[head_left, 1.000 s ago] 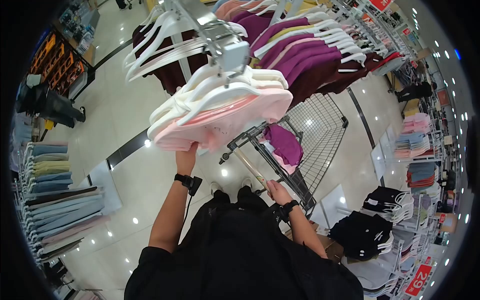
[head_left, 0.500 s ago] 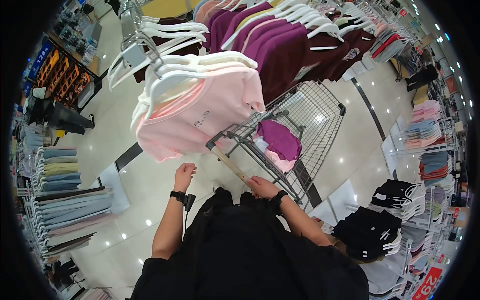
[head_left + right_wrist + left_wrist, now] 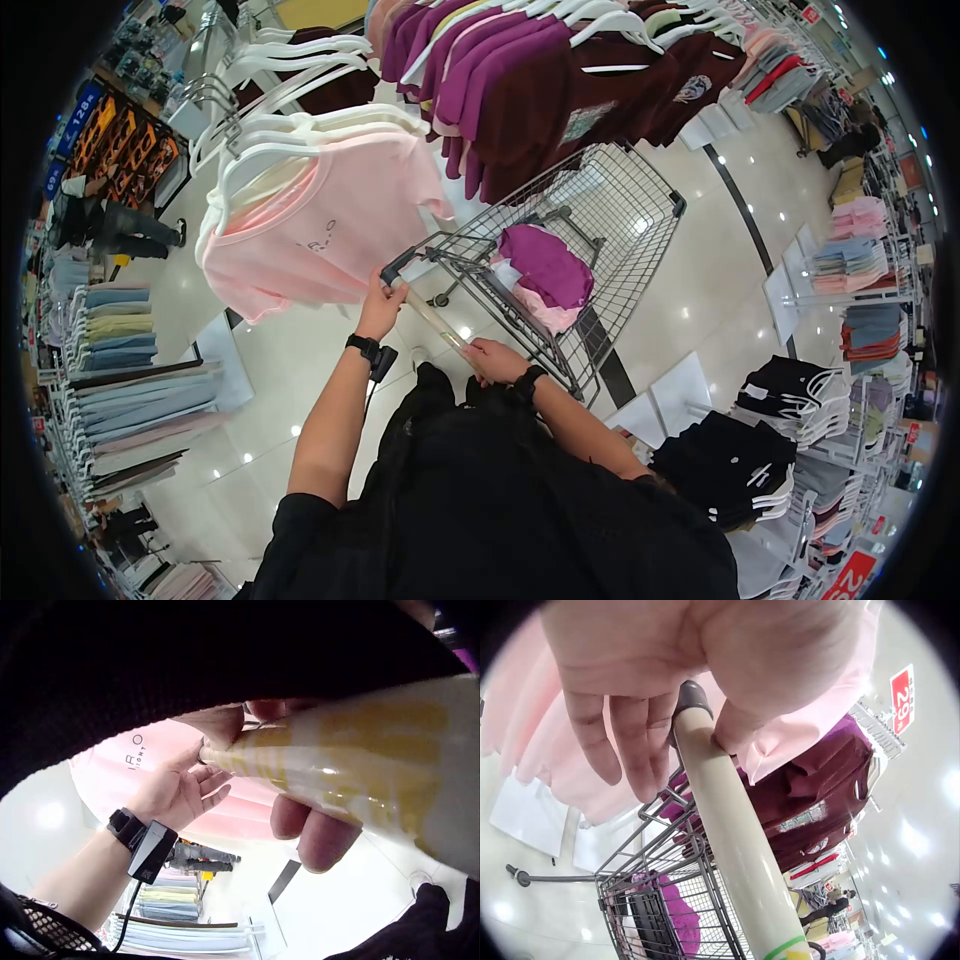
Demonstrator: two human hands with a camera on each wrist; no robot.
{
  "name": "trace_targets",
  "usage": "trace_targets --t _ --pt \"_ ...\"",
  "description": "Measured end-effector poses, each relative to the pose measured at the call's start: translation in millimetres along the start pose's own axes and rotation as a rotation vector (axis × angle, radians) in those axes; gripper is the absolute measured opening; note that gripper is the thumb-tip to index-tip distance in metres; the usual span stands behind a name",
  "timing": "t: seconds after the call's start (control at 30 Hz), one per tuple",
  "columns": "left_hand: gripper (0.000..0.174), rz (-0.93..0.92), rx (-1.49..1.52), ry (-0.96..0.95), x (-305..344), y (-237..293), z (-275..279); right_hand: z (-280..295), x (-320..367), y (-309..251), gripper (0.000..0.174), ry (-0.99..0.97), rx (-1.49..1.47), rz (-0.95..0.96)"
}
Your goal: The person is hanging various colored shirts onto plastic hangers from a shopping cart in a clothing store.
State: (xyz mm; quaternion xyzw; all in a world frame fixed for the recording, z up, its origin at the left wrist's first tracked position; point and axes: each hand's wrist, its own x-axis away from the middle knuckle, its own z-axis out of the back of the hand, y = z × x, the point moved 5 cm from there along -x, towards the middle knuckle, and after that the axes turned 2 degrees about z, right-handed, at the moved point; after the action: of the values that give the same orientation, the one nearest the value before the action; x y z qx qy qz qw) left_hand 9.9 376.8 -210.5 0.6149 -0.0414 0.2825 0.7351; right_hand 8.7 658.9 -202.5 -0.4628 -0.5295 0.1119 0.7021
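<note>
Gripping cart handle (image 3: 432,318) w/ R hand (image 3: 498,360), clamped round the pale bar, fingertips showing under it in the R wrist view. Resting L hand (image 3: 380,308) near the handle's dark end cap (image 3: 694,697) – thumb against the bar, fingers fairly straight and apart from the thumb on the other side. Can't tell how firmly L palm bears on it. Wearing a black strapped device (image 3: 382,362) on L wrist.

Facing the wire shopping cart (image 3: 680,205), ahead and to the R, w/ handle running crosswise in front of the body. Seeing purple cloth (image 3: 550,268) bunched inside, nr handle end, on top of pale pink cloth (image 3: 550,312).

Standing close to a pink T-shirt (image 3: 325,215) on a white hanger (image 3: 262,158), just beyond L hand. Can also see purple tops (image 3: 500,85) & maroon tops (image 3: 560,120) hung beyond the cart, folded trousers (image 3: 150,400) far L, black garments (image 3: 725,465) far R – plus a red "29" sign (image 3: 902,698) in L wrist view.
</note>
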Motion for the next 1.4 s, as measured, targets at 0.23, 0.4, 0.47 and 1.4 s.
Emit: trace_targets --t 0.23,0.4,0.47,1.4 --pt "0.065 0.046 -0.009 -0.04 21 1 -46 30 42 13 0.049 -0.07 0.013 -0.04" --pt "0.059 0.077 0.148 -0.042 46 -3 -73 48 74 12 0.04 -0.064 0.33 -0.026" --pt "0.059 0.077 0.15 -0.03 54 -7 -79 56 68 26 0.039 -0.045 0.554 0.137" --pt "0.058 0.347 0.111 0.02 116 -4 -70 287 -143 154 0.033 0.307 0.196 0.032"
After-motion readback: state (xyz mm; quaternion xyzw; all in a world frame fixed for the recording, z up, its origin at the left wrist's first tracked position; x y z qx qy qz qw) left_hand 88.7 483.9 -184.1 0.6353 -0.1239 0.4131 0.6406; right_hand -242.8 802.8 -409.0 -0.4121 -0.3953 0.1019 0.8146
